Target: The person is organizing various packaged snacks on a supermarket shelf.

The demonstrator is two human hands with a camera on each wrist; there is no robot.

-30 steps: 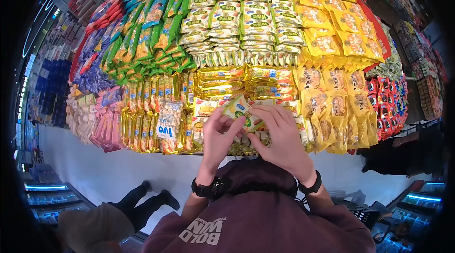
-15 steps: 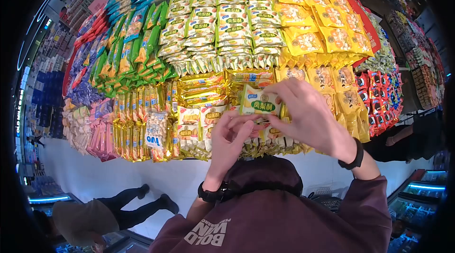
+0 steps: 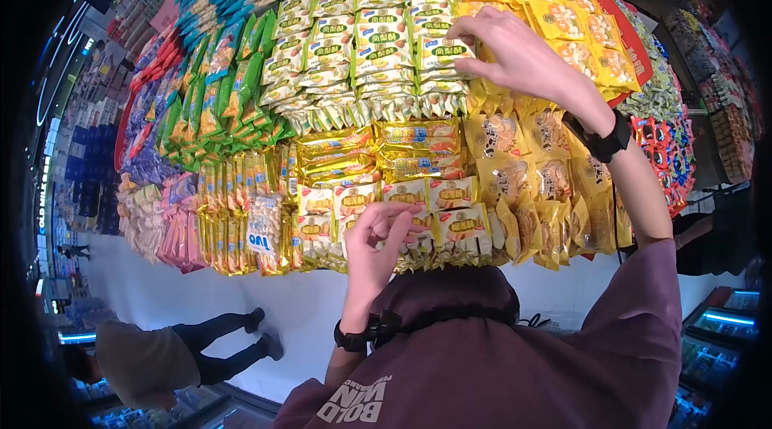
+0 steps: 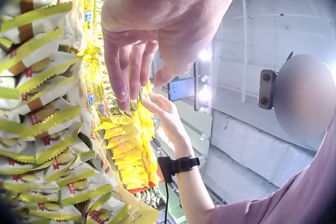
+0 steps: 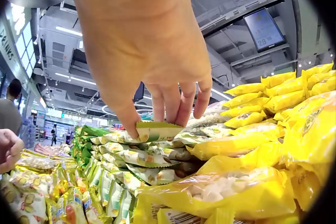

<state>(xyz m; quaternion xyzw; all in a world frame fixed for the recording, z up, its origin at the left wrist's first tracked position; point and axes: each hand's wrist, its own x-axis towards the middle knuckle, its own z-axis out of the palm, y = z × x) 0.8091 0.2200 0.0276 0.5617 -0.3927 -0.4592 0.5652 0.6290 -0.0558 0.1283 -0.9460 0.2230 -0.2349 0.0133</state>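
Note:
My right hand (image 3: 523,51) reaches over the rows of white-and-green snack packets (image 3: 382,35), at their right-hand column. In the right wrist view its thumb and fingers pinch the ends of one small white-and-green snack packet (image 5: 158,131), which lies flat on top of the stack. Nearer my body, the left hand (image 3: 379,236) hovers above white packets with red marks (image 3: 462,224), its fingers loosely bent and nothing between them. From the left wrist view, the left hand (image 4: 157,29) hangs beside piled packets, with the right hand (image 4: 165,111) beyond it.
Yellow packets (image 3: 575,31) are heaped right of the right hand, gold-wrapped bars (image 3: 418,139) lie between the hands, and green packets (image 3: 233,91) stand at the left. A white "ivo" bag (image 3: 264,224) rests on gold packets. Another person (image 3: 153,357) is at lower left.
The right hand has carried the white-and-green packet from beside the left hand, forward and right, onto the stack of matching packets. The left hand has let go and stays near the body.

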